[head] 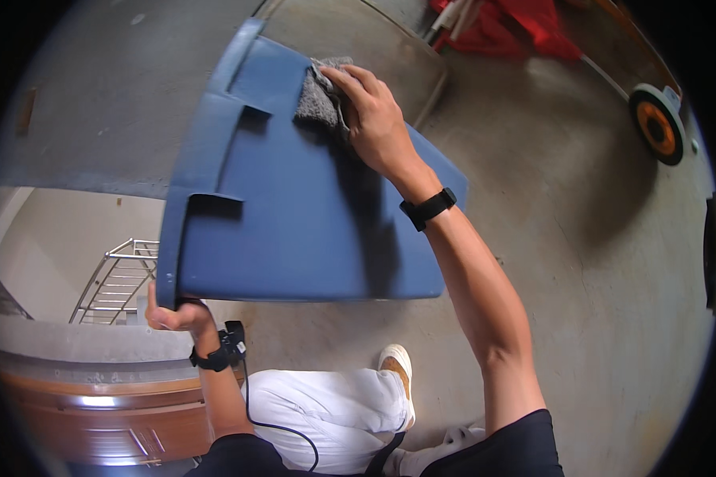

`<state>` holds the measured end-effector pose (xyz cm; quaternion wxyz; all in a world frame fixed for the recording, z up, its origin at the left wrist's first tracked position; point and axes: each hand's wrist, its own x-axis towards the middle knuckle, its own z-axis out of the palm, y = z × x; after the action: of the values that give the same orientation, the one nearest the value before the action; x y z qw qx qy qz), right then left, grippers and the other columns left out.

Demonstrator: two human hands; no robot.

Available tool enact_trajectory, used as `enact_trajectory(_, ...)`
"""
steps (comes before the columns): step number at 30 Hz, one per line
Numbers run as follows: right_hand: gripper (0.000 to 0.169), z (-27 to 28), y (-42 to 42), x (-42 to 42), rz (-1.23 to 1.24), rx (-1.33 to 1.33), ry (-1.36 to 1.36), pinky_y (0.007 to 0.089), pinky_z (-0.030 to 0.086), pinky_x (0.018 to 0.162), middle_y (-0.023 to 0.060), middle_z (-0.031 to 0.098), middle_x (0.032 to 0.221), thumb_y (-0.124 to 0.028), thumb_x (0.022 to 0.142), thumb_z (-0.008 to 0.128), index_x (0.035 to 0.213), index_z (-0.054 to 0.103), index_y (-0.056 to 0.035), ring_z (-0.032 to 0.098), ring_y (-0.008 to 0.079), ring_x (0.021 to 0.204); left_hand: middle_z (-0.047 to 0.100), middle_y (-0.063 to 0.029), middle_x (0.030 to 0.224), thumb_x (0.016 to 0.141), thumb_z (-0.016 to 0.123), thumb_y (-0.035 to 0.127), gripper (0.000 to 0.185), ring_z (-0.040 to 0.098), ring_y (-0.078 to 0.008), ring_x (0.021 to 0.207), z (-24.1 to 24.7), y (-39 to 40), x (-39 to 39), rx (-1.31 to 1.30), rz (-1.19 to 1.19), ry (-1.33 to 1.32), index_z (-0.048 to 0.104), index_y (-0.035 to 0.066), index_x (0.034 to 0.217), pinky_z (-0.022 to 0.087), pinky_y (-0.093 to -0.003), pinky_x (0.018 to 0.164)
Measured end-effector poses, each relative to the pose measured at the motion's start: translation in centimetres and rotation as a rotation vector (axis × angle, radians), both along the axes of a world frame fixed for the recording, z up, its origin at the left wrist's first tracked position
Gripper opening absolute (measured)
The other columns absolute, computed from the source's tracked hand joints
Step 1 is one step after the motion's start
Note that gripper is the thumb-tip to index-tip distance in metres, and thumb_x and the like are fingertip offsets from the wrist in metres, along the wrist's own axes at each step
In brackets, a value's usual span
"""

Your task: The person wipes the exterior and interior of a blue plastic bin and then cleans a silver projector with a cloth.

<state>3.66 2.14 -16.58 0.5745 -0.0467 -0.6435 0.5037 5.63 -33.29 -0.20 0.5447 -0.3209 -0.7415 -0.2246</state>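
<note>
A large blue plastic bin point(286, 232) is tilted in front of me, one side wall facing up and its rim towards the left. My left hand point(182, 316) grips the rim at its lower left corner, with the thumb outside and some fingers hidden behind the wall. Against the upper part of the side wall, my right hand point(373, 119) presses a grey cloth point(321, 101), its fingers bent over the fabric. The bin's inside does not show.
A wheel with an orange hub point(656, 124) and red fabric point(513, 27) are at the upper right. A metal rack point(116, 280) stands at the left, above a brown wooden door or cabinet panel point(119, 426). My shoe point(398, 372) rests on the concrete floor point(573, 286).
</note>
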Motion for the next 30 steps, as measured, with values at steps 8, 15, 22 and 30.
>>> enact_trajectory(8, 0.052, -17.1, 0.3, 3.9, 0.035, -0.116, -0.371, 0.0462, 0.046, 0.116, 0.0206, 0.058, 0.149, -0.001, 0.1, 0.051, 0.151, 0.057, -0.0102, 0.056, 0.0422, 0.135, 0.065, -0.0069, 0.062, 0.106, 0.019, 0.06, 0.088, 0.061, -0.0175, 0.058, -0.9, -2.9, -2.0, 0.095, 0.092, -0.005, 0.067, -0.004, 0.068, 0.05, -0.0311, 0.055)
enact_trajectory(15, 0.056, -24.0, 0.0, 6.4, -0.012, -0.171, -0.51, 0.0454, 0.045, 0.116, 0.0186, 0.06, 0.148, 0.003, 0.098, 0.048, 0.151, 0.057, -0.0115, 0.056, 0.0412, 0.132, 0.062, -0.0065, 0.06, 0.105, 0.019, 0.064, 0.092, 0.059, -0.019, 0.058, -0.9, -2.7, -2.1, 0.152, 0.093, 0.014, 0.064, -0.006, 0.067, 0.05, -0.0316, 0.055)
enact_trajectory(22, 0.061, -15.4, -3.3, 4.4, -0.038, -0.186, -0.397, 0.0486, 0.042, 0.116, 0.0212, 0.056, 0.148, 0.006, 0.096, 0.055, 0.152, 0.059, -0.0183, 0.049, 0.0422, 0.131, 0.065, -0.0113, 0.066, 0.107, 0.022, 0.06, 0.088, 0.06, -0.0207, 0.059, -1.2, -3.4, -2.9, 0.205, 0.055, 0.023, 0.063, -0.009, 0.07, 0.052, -0.0373, 0.055)
enact_trajectory(30, 0.062, -1.0, -13.1, 8.4, 0.216, 0.206, 0.011, 0.0558, 0.036, 0.117, 0.0174, 0.052, 0.153, -0.013, 0.089, 0.073, 0.149, 0.061, -0.0232, 0.046, 0.0412, 0.139, 0.072, -0.0206, 0.093, 0.111, 0.028, 0.051, 0.078, 0.066, -0.0291, 0.082, -0.7, -4.9, -4.0, 0.152, 0.158, 0.037, 0.067, -0.016, 0.099, 0.058, -0.0426, 0.077)
